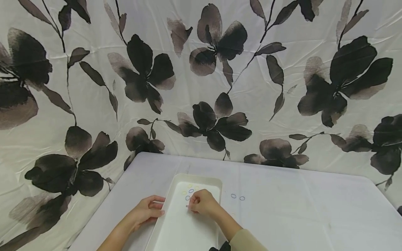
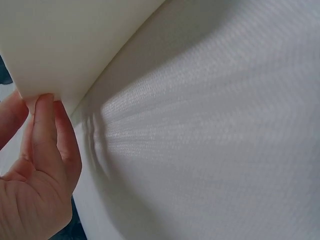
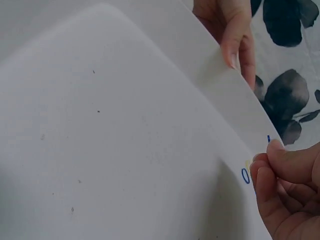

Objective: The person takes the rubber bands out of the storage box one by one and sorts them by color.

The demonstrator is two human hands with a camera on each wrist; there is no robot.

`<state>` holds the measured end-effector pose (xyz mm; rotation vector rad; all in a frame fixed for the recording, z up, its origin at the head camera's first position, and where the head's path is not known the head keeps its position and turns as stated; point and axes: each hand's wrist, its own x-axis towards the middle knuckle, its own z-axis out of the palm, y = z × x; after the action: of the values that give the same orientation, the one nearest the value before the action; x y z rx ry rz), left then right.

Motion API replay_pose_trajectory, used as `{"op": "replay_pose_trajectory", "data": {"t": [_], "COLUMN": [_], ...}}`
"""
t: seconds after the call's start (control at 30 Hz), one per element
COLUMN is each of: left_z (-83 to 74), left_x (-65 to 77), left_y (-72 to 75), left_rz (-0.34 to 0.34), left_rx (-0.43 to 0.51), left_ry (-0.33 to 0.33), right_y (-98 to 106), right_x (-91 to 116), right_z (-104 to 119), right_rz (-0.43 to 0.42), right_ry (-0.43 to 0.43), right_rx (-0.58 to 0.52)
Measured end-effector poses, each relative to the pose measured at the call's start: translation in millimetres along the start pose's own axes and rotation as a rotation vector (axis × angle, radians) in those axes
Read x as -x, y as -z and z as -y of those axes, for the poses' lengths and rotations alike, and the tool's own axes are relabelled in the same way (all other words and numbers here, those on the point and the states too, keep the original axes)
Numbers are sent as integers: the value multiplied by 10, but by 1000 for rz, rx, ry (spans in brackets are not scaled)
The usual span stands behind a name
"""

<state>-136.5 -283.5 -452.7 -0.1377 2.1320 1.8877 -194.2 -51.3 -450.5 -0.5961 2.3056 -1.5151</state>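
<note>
A white tray (image 1: 216, 182) lies lengthwise on the table. My left hand (image 1: 147, 212) grips its left rim; in the left wrist view, thumb and fingertips (image 2: 45, 115) meet at the tray's edge. Over the tray, my right hand (image 1: 204, 203) pinches a small blue ring (image 3: 268, 138), mostly hidden by the fingers, with a bit showing past the thumb. Two blue rings (image 1: 187, 198) and several yellow rings (image 1: 184, 192) lie in the tray's far part, beyond the right hand. The right wrist view has a blue ring (image 3: 245, 176) beside the fingers.
Two more blue rings (image 1: 233, 196) lie on the white-covered table (image 1: 292, 209), right of the tray. A faint yellow ring (image 1: 233, 214) is near the right forearm. A cloth with dark flowers (image 1: 213, 125) hangs behind the table and to its left.
</note>
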Motion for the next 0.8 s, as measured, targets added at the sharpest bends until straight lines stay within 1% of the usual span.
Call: {"op": "replay_pose_trajectory", "data": {"t": [0.23, 0.43, 0.6, 0.8], "left_z": [10, 18, 30, 26], "left_x": [9, 3, 0, -9], "left_y": [29, 20, 12, 8], "left_rz": [4, 5, 2, 2], "left_rx": [-1, 2, -1, 1], "left_ry": [-2, -1, 1, -5], "right_y": [37, 112, 183, 272], "right_x": [17, 29, 28, 52], "right_z": [23, 1, -22, -13], "right_rz": [-30, -24, -13, -15], "right_ry": [-47, -48, -22, 3], "right_rx": [-140, -185, -222, -242]}}
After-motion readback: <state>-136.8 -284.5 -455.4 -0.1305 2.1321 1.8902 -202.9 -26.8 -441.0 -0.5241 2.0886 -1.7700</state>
